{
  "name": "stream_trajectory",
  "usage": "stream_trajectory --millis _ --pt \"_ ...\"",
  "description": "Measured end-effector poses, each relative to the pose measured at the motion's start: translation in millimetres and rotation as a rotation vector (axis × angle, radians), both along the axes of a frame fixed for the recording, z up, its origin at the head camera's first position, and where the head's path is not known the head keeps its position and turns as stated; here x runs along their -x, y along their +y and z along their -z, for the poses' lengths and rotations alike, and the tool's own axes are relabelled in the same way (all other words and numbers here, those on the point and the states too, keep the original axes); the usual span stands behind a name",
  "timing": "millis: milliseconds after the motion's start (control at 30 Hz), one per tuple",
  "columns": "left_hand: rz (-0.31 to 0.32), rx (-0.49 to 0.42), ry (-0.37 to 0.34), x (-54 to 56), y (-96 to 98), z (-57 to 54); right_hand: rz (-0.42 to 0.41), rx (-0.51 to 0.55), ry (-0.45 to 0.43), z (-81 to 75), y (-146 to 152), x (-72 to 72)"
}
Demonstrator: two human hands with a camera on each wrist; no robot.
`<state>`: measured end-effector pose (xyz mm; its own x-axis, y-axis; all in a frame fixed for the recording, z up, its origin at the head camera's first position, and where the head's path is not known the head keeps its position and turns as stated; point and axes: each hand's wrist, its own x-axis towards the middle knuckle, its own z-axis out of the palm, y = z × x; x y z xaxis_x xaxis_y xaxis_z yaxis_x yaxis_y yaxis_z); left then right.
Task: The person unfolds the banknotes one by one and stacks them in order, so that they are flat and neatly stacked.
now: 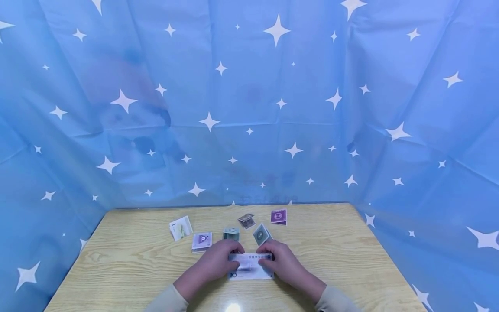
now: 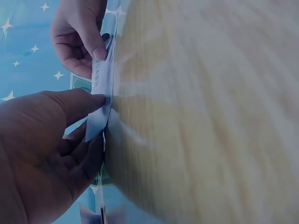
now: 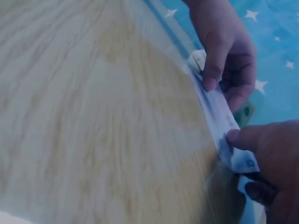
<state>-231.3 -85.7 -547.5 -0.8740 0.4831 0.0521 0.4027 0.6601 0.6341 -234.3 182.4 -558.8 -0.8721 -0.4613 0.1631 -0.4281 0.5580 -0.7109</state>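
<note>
A pale bluish banknote printed with 10 lies flat and lengthwise at the front of the group of notes. My left hand pinches its left end, thumb on top and fingers tucked beneath. At the other end my right hand does the same. The left wrist view shows the note edge-on, slightly bent, low over the tabletop. In the right wrist view the right thumb presses on the note near its corner. Just beyond the right fingers stands a folded green note.
Several folded notes stand on the wooden table: a whitish-green one, a light purple one, a dark green one, a brown one and a deep purple one. A blue star-patterned curtain surrounds the table.
</note>
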Motion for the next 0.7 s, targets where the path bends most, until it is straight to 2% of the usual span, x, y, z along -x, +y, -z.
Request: stream_trajectory --millis 100,267,467,700 --pt "-0.007 0.050 0.041 -1.3 -0.1 -1.6 -0.017 -0.029 0.063 2.3 0.5 -0.1" --pt "-0.018 0.090 0.079 -2.8 -0.6 -3.5 0.002 -0.070 0.125 4.3 1.2 -1.3" --pt "-0.041 0.103 0.073 -2.2 -0.7 -1.6 0.028 -0.096 0.146 4.6 2.1 -0.3" --pt "-0.036 0.078 0.080 -2.2 -2.1 -1.1 0.055 -0.069 0.136 5.1 3.2 -1.2"
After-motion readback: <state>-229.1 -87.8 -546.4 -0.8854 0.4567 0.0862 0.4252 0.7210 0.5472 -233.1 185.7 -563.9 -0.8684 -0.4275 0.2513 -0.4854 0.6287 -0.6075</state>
